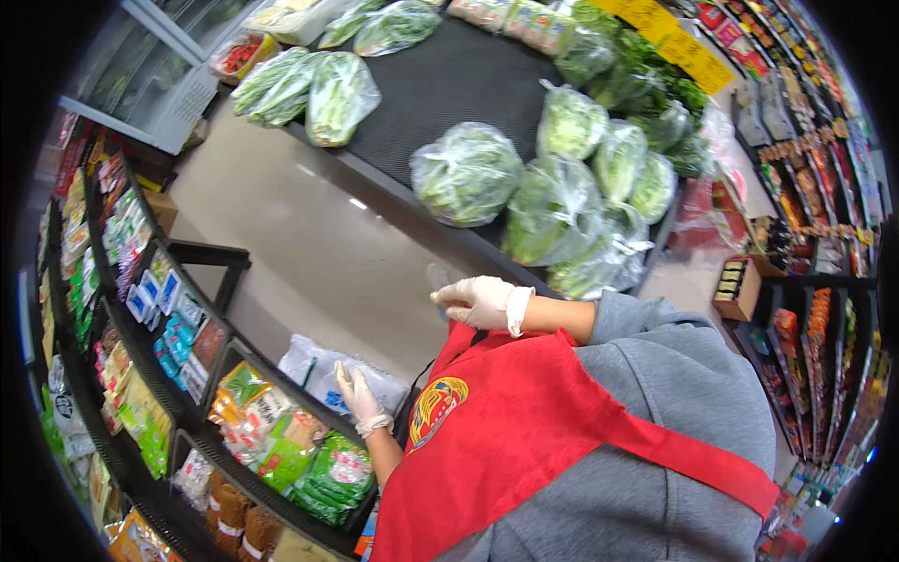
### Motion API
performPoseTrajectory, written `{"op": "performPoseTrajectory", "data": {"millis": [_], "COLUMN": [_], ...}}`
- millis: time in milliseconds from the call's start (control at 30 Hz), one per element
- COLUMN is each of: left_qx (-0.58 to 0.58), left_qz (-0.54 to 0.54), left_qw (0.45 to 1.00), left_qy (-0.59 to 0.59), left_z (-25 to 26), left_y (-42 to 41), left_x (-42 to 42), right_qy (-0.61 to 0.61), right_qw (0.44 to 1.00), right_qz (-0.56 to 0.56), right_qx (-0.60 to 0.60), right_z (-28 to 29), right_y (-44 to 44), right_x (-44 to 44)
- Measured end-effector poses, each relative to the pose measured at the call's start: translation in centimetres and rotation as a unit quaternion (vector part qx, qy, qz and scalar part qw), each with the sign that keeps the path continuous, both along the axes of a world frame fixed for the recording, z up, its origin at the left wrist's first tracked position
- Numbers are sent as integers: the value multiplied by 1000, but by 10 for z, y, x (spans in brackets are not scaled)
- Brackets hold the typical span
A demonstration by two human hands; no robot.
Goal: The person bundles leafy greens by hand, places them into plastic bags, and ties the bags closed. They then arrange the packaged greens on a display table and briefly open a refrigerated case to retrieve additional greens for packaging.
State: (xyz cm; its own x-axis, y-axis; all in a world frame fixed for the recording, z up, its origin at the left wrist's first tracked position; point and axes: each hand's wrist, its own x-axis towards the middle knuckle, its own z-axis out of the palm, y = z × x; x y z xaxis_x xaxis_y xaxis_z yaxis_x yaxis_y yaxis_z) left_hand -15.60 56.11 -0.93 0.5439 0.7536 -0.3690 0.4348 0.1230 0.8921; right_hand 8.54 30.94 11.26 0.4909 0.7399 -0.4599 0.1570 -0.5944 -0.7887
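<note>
My right hand (481,302), in a white glove, is beside the near edge of a black display table (449,91). Its fingers are loosely extended, with nothing seen in them. Lower in the view, my left hand (362,400), also gloved, is held up with its fingers apart, in front of a white plastic package (319,372) by the shelf. Bagged leafy greens lie on the table: a large round bag (466,174), several bags of lettuce (555,207) at its right end, and long bagged greens (342,98) further left. A red apron (506,414) covers my front.
Black shelving (182,421) with packaged dry goods curves along the left and bottom. A glass-door cooler (133,70) stands at top left. Snack shelves (808,351) and a cardboard box (735,288) are on the right. Grey tiled floor (281,225) runs between table and shelving.
</note>
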Motion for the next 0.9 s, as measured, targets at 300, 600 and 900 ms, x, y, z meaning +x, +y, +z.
{"op": "performPoseTrajectory", "data": {"millis": [300,600,900], "left_qx": [48,-167,-29], "left_qz": [21,-136,-310], "left_qw": [998,976,948], "left_qy": [-17,8,66], "left_z": [31,67,0], "left_y": [132,161,191], "left_x": [84,323,535], "right_qy": [240,283,286], "right_qw": [937,891,794], "right_qz": [-211,-311,-497], "right_qx": [142,169,204], "right_z": [-35,-84,-68], "right_y": [124,161,200], "right_x": [124,179,185]}}
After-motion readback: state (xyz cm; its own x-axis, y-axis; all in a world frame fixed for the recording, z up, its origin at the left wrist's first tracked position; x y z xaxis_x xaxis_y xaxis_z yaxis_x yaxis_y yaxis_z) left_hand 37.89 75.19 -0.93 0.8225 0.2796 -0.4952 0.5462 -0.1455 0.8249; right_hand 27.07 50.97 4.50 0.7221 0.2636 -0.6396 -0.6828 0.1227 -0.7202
